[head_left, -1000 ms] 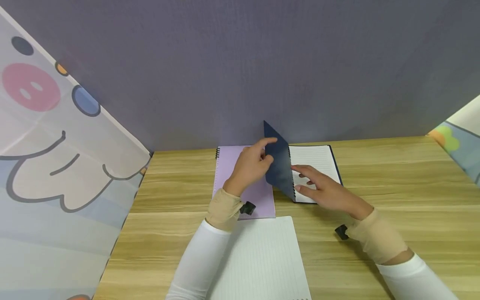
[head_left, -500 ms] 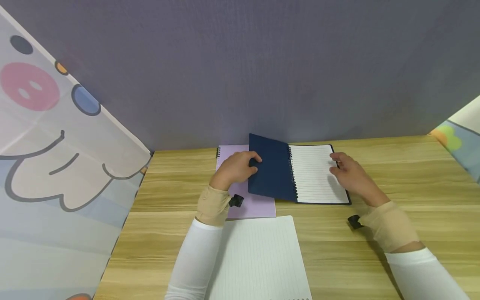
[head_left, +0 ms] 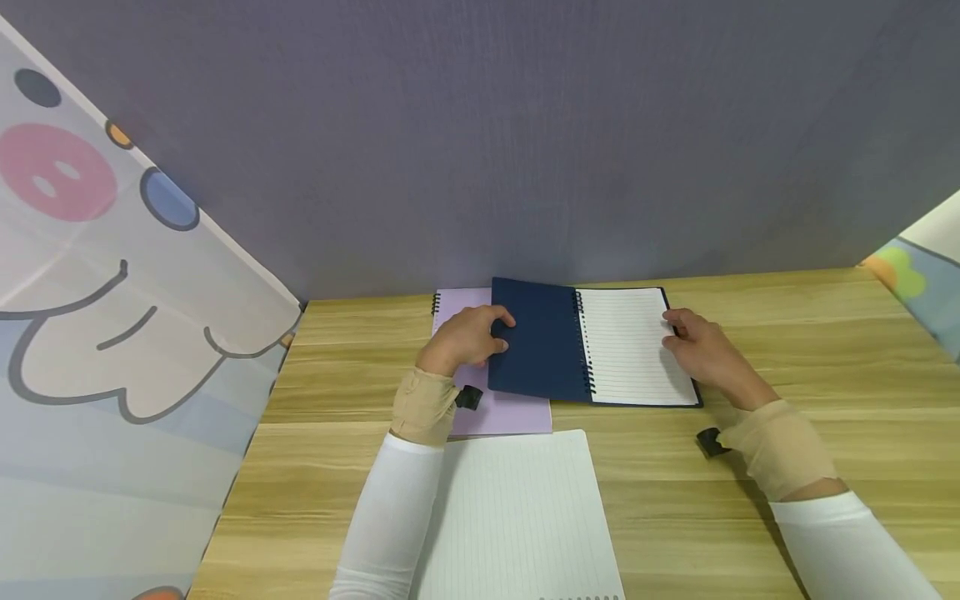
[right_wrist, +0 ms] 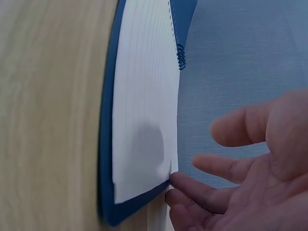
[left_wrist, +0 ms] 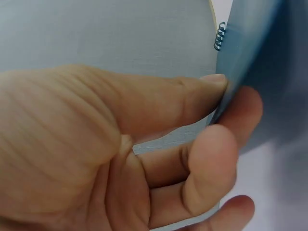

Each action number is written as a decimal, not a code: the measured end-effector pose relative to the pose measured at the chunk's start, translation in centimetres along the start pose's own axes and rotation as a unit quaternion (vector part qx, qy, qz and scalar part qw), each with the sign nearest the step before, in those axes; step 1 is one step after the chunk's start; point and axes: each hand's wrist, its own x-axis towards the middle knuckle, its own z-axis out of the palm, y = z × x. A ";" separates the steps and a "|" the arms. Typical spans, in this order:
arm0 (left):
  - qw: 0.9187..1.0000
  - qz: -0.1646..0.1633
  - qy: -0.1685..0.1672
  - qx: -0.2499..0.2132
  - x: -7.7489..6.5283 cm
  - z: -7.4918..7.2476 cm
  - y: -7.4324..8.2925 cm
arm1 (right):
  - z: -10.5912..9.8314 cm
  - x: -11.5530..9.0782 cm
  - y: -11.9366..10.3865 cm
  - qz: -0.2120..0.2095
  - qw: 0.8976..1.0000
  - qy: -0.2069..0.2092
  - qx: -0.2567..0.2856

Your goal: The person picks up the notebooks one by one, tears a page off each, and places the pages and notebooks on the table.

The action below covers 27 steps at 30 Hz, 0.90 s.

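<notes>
A dark-blue spiral notebook (head_left: 536,340) lies opened at the back of the table, its lined white page (head_left: 636,346) on the right. My left hand (head_left: 467,337) pinches the outer edge of its blue cover, thumb on one side and fingers on the other in the left wrist view. That cover is slightly raised and overlaps a lilac spiral notebook (head_left: 517,414). By the right edge of the page is my right hand (head_left: 705,350); the right wrist view shows its thumb (right_wrist: 240,126) apart from the page and its lower fingertips right at the notebook's edge.
A lined pad (head_left: 525,517) lies nearer the front on the wooden table (head_left: 787,358), just below the lilac notebook. Behind stands a grey wall panel (head_left: 480,150). A cartoon-printed sheet (head_left: 97,292) lines the left side.
The blue cover has swung from nearly upright down to the left, my left hand moving with it. My right hand has shifted from the spiral binding to the page's right edge.
</notes>
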 end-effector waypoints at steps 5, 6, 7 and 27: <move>1.000 -0.011 -0.001 0.008 0.2 0.2 -0.3 | 0.2 0.1 0.1 -0.010 1.000 0.011 -0.028; 1.000 -0.014 -0.002 0.010 0.2 0.3 -0.4 | 0.2 0.1 0.1 -0.013 0.999 0.013 -0.034; 1.000 -0.017 -0.003 0.013 0.2 0.3 -0.4 | 0.3 0.1 0.1 -0.018 0.999 0.017 -0.043; 0.995 -0.046 0.017 0.087 0.9 1.2 -1.0 | 0.8 -0.1 -0.4 -0.016 0.994 0.030 -0.101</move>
